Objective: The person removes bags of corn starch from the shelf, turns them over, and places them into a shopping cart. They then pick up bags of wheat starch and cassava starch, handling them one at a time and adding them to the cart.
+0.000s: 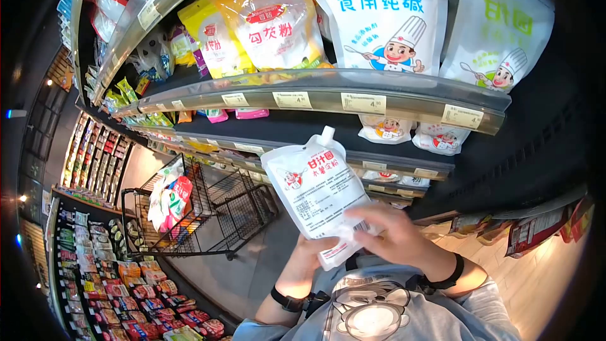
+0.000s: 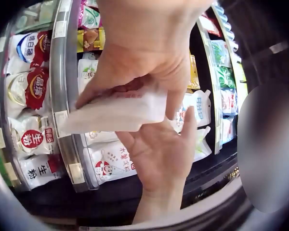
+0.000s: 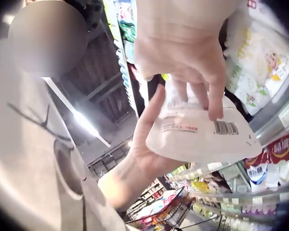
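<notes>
A white spouted pouch of tapioca starch (image 1: 315, 183) is held up, tilted, in front of the chest, its printed back facing the head camera. My left hand (image 1: 314, 247) grips its lower left edge, thumb over the front; in the left wrist view the left hand (image 2: 144, 53) spans the pouch's bottom (image 2: 120, 113). My right hand (image 1: 394, 235) lies at the lower right, its extended fingers touching the face by the barcode. From the right wrist, the right hand's fingers (image 3: 214, 98) rest right beside the barcode (image 3: 225, 127).
Ahead, a shelf (image 1: 404, 102) bears large white pouches (image 1: 385, 19) and yellow starch bags (image 1: 271, 22). A wire shopping cart (image 1: 214, 208) holding packages (image 1: 169, 199) stands to the left. Past it is a display of packaged foods (image 1: 126, 284). More packets (image 1: 536, 230) hang at the right.
</notes>
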A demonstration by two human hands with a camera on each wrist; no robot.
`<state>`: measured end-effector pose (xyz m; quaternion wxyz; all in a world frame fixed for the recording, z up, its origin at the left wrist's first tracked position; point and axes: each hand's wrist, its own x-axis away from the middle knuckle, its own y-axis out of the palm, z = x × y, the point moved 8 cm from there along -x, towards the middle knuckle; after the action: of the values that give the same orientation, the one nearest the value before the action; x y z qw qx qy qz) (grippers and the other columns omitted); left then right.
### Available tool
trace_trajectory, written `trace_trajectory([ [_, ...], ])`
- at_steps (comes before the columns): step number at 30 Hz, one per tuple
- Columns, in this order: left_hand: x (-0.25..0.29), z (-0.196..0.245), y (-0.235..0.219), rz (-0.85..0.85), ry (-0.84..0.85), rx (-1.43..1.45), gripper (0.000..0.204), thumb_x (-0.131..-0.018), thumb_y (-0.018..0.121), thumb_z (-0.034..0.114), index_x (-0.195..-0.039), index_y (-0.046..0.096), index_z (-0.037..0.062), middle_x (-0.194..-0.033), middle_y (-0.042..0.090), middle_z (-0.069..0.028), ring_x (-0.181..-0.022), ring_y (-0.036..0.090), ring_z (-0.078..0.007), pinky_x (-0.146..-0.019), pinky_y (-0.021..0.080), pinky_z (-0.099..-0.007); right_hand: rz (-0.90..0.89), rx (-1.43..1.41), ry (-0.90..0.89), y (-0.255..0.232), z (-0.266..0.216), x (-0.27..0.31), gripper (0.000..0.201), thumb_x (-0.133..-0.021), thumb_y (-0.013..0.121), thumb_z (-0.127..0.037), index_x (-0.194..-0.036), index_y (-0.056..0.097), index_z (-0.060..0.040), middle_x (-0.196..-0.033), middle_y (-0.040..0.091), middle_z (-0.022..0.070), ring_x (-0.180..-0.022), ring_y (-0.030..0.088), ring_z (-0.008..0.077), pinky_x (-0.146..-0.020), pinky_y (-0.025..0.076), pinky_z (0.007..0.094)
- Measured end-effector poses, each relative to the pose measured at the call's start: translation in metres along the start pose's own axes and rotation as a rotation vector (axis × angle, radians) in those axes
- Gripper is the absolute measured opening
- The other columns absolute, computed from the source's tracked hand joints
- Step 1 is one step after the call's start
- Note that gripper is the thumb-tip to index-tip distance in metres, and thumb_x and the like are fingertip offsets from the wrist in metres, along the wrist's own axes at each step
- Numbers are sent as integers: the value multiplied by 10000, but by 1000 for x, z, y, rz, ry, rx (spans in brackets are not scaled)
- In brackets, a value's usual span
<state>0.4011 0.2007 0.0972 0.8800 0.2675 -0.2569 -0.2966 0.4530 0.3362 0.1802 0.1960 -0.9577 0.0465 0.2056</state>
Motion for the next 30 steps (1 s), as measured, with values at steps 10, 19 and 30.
trace_trajectory([
  [10,17,0,67,-122,-120,23,930,-451,568,34,-1353,350,-23,-1279,506,-191,-1173,505,-346,-1020,381,-417,170,-646,427,-9,59,34,422,-916,556,-140,-1266,399,37,-1127,565,93,-995,533,110,-850,451,271],
  [19,13,-18,57,-161,-204,160,997,-336,528,86,-1317,400,-36,-1247,526,-211,-1117,537,-371,-995,404,-408,182,-681,443,-17,50,34,430,-919,564,-185,-1251,410,41,-1123,573,100,-1002,540,114,-860,440,263],
  [30,11,-17,60,-220,-237,179,1012,-339,528,95,-1332,379,-35,-1267,509,-213,-1135,521,-375,-1017,381,-415,258,-650,460,-19,44,36,378,-924,551,-178,-1211,445,44,-1096,585,79,-988,537,103,-858,435,257],
])
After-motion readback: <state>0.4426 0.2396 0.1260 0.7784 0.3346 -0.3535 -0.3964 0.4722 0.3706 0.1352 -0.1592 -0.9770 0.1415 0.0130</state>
